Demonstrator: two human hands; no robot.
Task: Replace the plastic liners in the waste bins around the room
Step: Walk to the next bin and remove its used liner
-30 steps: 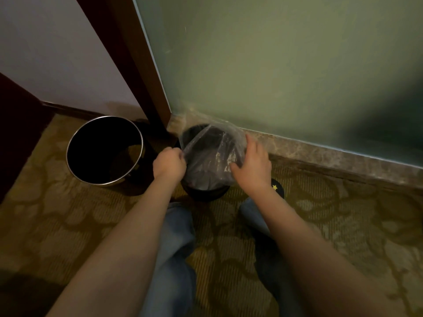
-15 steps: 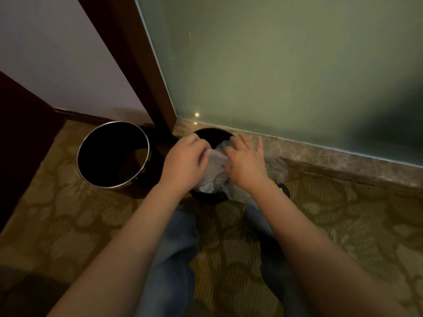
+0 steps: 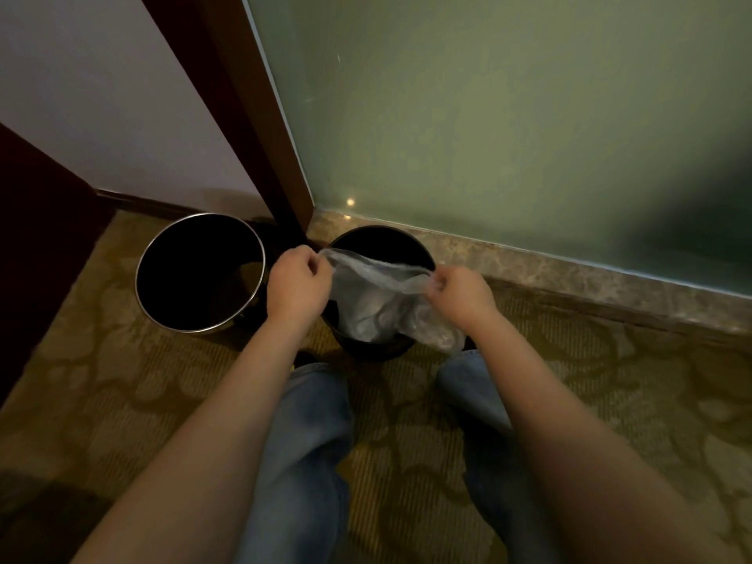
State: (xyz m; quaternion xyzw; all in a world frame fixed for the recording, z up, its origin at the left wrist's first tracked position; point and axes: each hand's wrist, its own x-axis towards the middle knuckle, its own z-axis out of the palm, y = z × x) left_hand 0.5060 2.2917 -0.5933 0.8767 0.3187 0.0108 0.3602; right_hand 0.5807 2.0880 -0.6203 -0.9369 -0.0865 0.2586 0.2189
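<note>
Clear liner pinched by both hands, hides black bin interior.

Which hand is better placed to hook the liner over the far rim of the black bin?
Probably the right hand. Its grip on the clear liner sits beside the black bin rim's far-right arc, while the left hand holds the near-left edge.

I see left hand and right hand pinching clear liner, stretched between them over black bin. Steel-rimmed bin just left of left hand, on patterned carpet.
</note>
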